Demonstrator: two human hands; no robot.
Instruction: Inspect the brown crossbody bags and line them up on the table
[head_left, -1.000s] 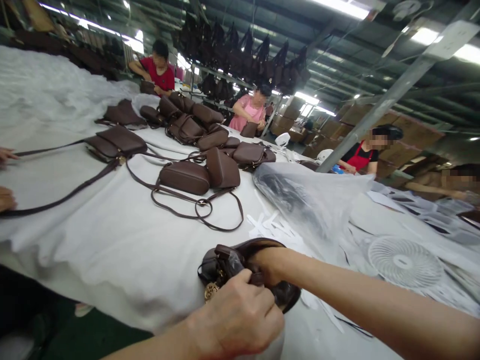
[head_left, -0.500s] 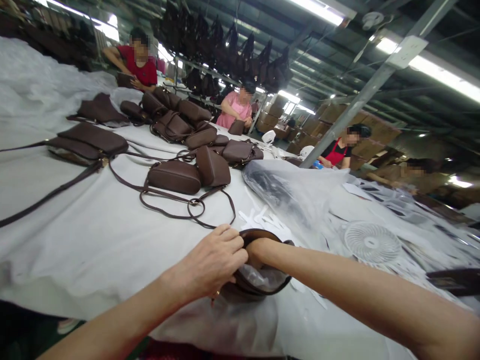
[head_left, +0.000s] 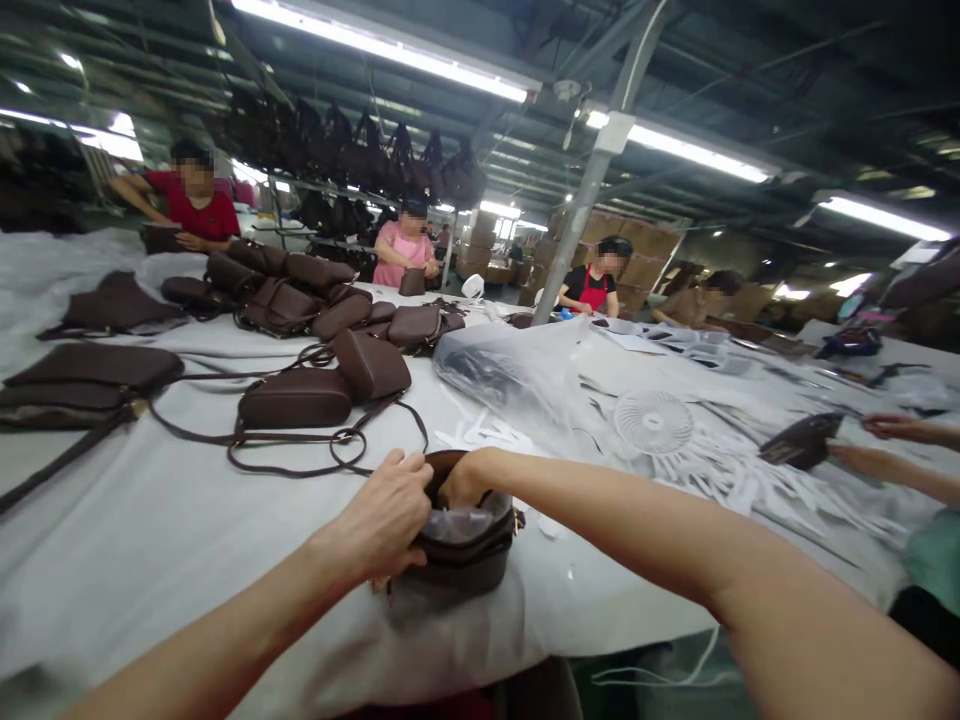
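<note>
An open dark brown bag (head_left: pixel 469 565) stands near the front edge of the cloth-covered table (head_left: pixel 172 560). My left hand (head_left: pixel 390 515) grips its left rim, fingers bent over the edge. My right hand (head_left: pixel 466 478) reaches down inside the opening; its fingertips are hidden, and what they hold, if anything, cannot be made out. Crumpled clear plastic (head_left: pixel 461 522) shows within the bag, below my right hand. Small metal fittings hang at both sides of the bag.
Brown bags (head_left: pixel 296 398) with looped straps lie at the left and behind. Beyond my bag are a clear plastic sheet (head_left: pixel 510 375), white strips and a round white fan (head_left: pixel 654 422). At right, another person's hands (head_left: pixel 885 462) hold a brown piece. People work across the table.
The view has turned right and levelled, so another person's hands now show at right. My right hand remains inside the bag, and my left hand still grips the rim.
</note>
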